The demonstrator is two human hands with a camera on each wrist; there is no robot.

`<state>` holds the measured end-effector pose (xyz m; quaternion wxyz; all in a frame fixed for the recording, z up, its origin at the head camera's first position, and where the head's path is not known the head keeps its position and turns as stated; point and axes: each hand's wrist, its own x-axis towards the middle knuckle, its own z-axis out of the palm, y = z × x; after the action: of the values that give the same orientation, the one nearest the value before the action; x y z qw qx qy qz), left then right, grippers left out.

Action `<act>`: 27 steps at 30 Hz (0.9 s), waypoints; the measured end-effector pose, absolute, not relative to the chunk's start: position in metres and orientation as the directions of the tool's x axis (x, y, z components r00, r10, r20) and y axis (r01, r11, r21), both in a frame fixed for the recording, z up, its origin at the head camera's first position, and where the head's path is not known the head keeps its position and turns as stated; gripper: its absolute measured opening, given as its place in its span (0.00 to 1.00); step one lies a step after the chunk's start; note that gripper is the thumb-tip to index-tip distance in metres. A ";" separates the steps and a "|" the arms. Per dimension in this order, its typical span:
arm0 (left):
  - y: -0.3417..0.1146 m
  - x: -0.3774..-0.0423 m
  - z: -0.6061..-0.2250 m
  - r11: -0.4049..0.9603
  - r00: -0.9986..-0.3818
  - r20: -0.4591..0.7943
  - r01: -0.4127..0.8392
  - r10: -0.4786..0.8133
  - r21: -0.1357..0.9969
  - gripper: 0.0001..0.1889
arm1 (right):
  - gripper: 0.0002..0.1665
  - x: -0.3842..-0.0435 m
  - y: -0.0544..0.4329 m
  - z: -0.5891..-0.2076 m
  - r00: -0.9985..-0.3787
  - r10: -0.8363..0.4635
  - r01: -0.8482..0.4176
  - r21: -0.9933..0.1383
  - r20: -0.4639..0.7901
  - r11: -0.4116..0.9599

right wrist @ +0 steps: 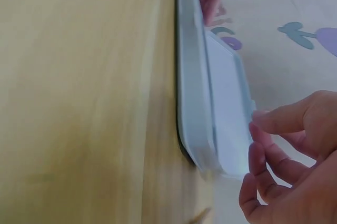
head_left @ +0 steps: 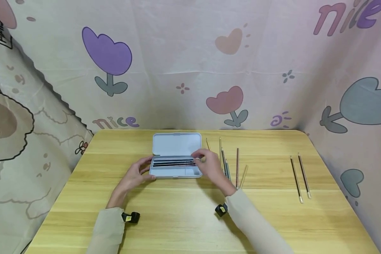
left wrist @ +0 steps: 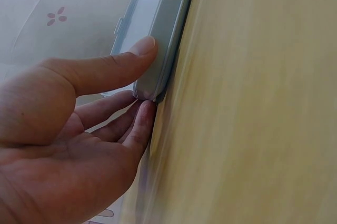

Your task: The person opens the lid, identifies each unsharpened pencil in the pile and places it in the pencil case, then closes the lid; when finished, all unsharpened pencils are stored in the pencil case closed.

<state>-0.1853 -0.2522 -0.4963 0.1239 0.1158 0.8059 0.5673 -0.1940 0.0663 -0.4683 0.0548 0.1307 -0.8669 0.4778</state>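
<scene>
A pale blue pencil case (head_left: 168,171) lies with its lid (head_left: 177,144) raised toward the wall. Several dark pencils (head_left: 172,164) lie lengthwise inside it. My left hand (head_left: 136,175) grips the case's left end; in the left wrist view the thumb (left wrist: 143,48) presses the near side and the other fingers meet the end. Over the right end of the case is my right hand (head_left: 210,164), its fingertips near the pencils' ends. The right wrist view shows this hand's thumb (right wrist: 279,119) close to loosely bent fingers, with nothing visible between them.
Right of the case, several pencils lie on the wooden table, partly behind the right hand, among them a reddish-brown pencil (head_left: 237,165) and a light yellow pencil (head_left: 244,175). Farther right lie two dark pencils with white ends (head_left: 296,180). A patterned cloth (head_left: 174,63) hangs behind the table.
</scene>
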 end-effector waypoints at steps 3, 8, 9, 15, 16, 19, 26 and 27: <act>-0.252 -0.185 -0.496 0.332 -0.943 -0.070 0.044 0.324 0.942 0.45 | 0.10 -0.185 0.079 -0.464 -0.965 -0.147 -0.264 -0.829 0.219 0.494; -0.252 -0.185 -0.494 0.334 -0.942 -0.065 0.052 0.330 0.941 0.45 | 0.11 -0.173 0.105 -0.461 -0.965 -0.111 -0.261 -0.835 0.238 0.484; -0.252 -0.185 -0.494 0.334 -0.941 -0.064 0.054 0.333 0.941 0.45 | 0.11 -0.170 0.110 -0.461 -0.965 -0.105 -0.262 -0.834 0.242 0.486; -0.253 -0.185 -0.496 0.335 -0.941 -0.067 0.051 0.331 0.941 0.45 | 0.10 -0.153 0.138 -0.465 -0.961 -0.078 -0.268 -0.821 0.265 0.504; -0.253 -0.185 -0.496 0.334 -0.942 -0.068 0.049 0.329 0.941 0.45 | 0.11 -0.150 0.142 -0.465 -0.961 -0.074 -0.267 -0.820 0.267 0.507; -0.253 -0.184 -0.496 0.331 -0.943 -0.069 0.046 0.327 0.942 0.45 | 0.12 -0.139 0.153 -0.467 -0.960 -0.073 -0.270 -0.812 0.272 0.518; -0.252 -0.185 -0.495 0.340 -0.941 -0.072 0.048 0.330 0.939 0.45 | 0.12 -0.114 0.179 -0.473 -0.968 -0.066 -0.238 -0.801 0.242 0.550; -0.252 -0.185 -0.495 0.339 -0.941 -0.074 0.046 0.331 0.940 0.45 | 0.12 -0.111 0.182 -0.474 -0.969 -0.064 -0.232 -0.798 0.237 0.556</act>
<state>-0.1855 -0.2517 -0.4948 0.1266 0.1164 0.8085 0.5628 -0.1111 0.1824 -0.4744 0.0904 0.0845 -0.8773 0.4637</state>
